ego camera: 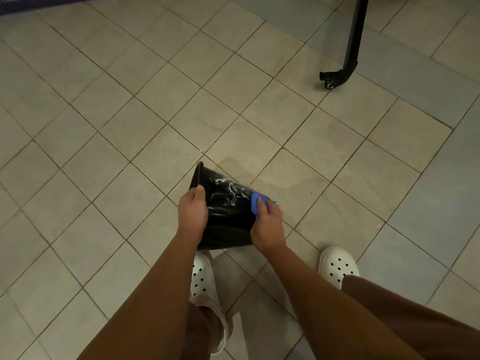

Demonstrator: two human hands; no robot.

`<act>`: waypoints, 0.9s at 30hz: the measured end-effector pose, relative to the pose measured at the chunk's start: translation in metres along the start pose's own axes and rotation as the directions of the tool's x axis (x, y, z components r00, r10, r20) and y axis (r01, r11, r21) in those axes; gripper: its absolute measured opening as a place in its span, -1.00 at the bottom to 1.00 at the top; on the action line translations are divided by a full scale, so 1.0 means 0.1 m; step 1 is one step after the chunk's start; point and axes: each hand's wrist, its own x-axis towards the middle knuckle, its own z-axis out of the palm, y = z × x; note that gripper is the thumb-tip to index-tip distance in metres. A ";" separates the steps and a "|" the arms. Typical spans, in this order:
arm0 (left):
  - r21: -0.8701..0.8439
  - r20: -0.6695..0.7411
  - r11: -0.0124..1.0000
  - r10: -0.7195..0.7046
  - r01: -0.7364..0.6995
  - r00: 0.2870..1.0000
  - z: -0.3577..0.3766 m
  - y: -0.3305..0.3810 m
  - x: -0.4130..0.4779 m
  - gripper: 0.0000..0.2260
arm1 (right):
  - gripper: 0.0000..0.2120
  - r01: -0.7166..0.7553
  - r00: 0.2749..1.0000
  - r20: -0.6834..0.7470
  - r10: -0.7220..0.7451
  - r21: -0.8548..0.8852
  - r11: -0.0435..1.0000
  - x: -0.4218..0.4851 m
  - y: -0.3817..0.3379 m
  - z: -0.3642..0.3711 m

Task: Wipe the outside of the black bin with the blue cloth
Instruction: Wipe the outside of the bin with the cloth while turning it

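Observation:
A black bin (226,201) is held tilted above the tiled floor, low in the middle of the head view, with white soapy streaks on its upper side. My left hand (192,211) grips the bin by its rim on the left, thumb on the outside. My right hand (267,224) holds a bunched blue cloth (257,201) and presses it against the bin's right side near the base. Part of the cloth is hidden under my fingers.
Beige tiled floor (130,126) spreads all round, with a damp patch (285,178) just beyond the bin. A black metal leg with a caster (348,61) stands at the upper right. My feet in white perforated clogs (337,266) are below the bin.

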 end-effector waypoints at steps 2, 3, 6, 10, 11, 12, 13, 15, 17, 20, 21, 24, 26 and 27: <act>0.014 -0.003 1.000 0.001 -0.001 1.000 -0.01 0.00 0.02 -0.67 | -0.50 0.057 0.997 -0.055 -0.055 0.038 0.998 -0.14 -0.07 0.10; 0.026 0.000 1.000 0.001 -0.001 1.000 -0.01 -0.02 0.03 -0.68 | -0.53 0.097 0.993 -0.078 -0.092 0.073 0.993 -0.20 -0.11 0.15; 0.035 0.001 0.999 0.008 -0.008 1.000 -0.03 -0.04 0.02 -0.69 | -0.55 0.254 0.964 -0.114 -0.242 0.107 0.961 -0.18 -0.14 0.21; -0.002 -0.009 1.000 -0.009 0.009 1.000 -0.03 -0.04 0.01 -0.70 | -0.50 0.217 0.976 -0.022 -0.216 0.008 0.976 0.12 -0.07 0.07; 0.007 -0.006 1.000 -0.001 0.001 1.000 -0.02 -0.03 0.00 -0.69 | -0.46 0.134 0.991 0.008 -0.134 -0.012 0.991 0.14 -0.05 0.05; 0.018 -0.005 1.000 0.009 -0.009 1.000 -0.01 -0.03 0.00 -0.68 | -0.42 0.035 0.999 0.025 -0.034 -0.041 0.999 0.13 -0.02 0.03; 0.026 -0.008 0.999 0.022 -0.022 1.000 0.00 -0.03 0.00 -0.68 | -0.40 -0.054 0.998 0.021 0.055 -0.063 0.997 0.08 -0.01 0.02; 0.044 -0.015 0.998 0.034 -0.034 0.999 0.01 -0.01 0.03 -0.67 | -0.43 -0.111 0.994 -0.033 0.109 -0.084 0.990 -0.07 -0.02 0.05; 0.060 -0.009 0.997 0.045 -0.044 0.999 0.01 -0.01 0.05 -0.67 | -0.44 -0.013 0.996 -0.086 0.008 -0.068 0.998 -0.21 -0.09 0.13; 0.087 0.014 0.995 0.051 -0.052 0.999 0.00 -0.01 0.06 -0.69 | -0.40 0.143 0.985 -0.091 -0.145 -0.029 0.989 -0.19 -0.19 0.15; 0.078 0.014 0.996 0.045 -0.046 0.999 0.00 -0.01 0.05 -0.70 | -0.39 0.175 0.982 -0.068 -0.176 -0.022 0.984 -0.12 -0.19 0.12; 0.051 0.007 0.998 0.035 -0.036 0.999 0.00 0.00 0.03 -0.70 | -0.41 0.167 0.986 -0.002 -0.167 -0.018 0.986 0.10 -0.09 0.03; 0.061 0.007 0.997 0.046 -0.047 0.999 0.02 0.00 0.03 -0.69 | -0.40 0.041 0.999 0.026 -0.040 -0.025 0.999 0.14 -0.03 -0.02; 0.064 0.008 0.997 0.049 -0.049 0.999 0.03 0.01 0.03 -0.69 | -0.41 -0.037 0.999 0.016 0.038 -0.031 0.999 0.11 -0.03 -0.03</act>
